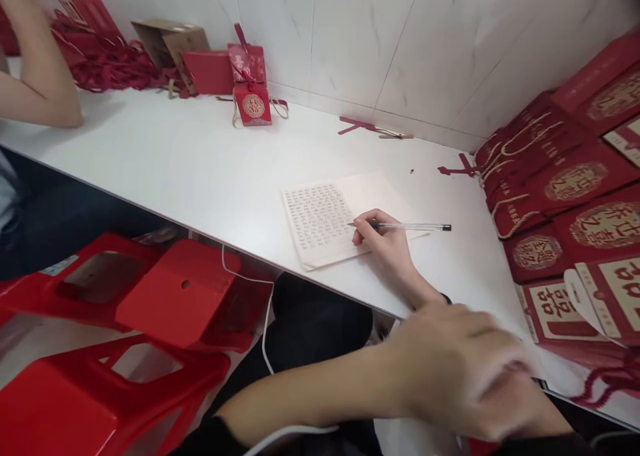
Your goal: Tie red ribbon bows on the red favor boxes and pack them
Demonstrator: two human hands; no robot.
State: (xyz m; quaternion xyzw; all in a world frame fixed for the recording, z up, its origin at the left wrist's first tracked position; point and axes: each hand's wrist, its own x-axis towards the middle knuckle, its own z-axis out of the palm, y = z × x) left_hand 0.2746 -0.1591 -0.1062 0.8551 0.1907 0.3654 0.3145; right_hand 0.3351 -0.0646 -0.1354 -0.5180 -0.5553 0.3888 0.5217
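Observation:
A black-tipped clear pen (415, 227) rests in my right hand (383, 239), pinched between thumb and fingers. Its tip is at the page of an open notebook (325, 219), whose left part is covered with rows of small handwriting; the writing is too small to read. The right part of the paper looks blank. My left hand (460, 369) reaches across from the left, slightly blurred, its fingers curled round my right forearm. It hides the middle of that forearm. A dark band circles my right wrist.
Red gift bags (575, 183) with gold print crowd the table's right side. Small red boxes (254, 103), a cardboard box (173, 43) and ribbons (357, 124) lie along the tiled wall. Another person's arm (47, 83) leans at the far left. Red stools (180, 289) stand below.

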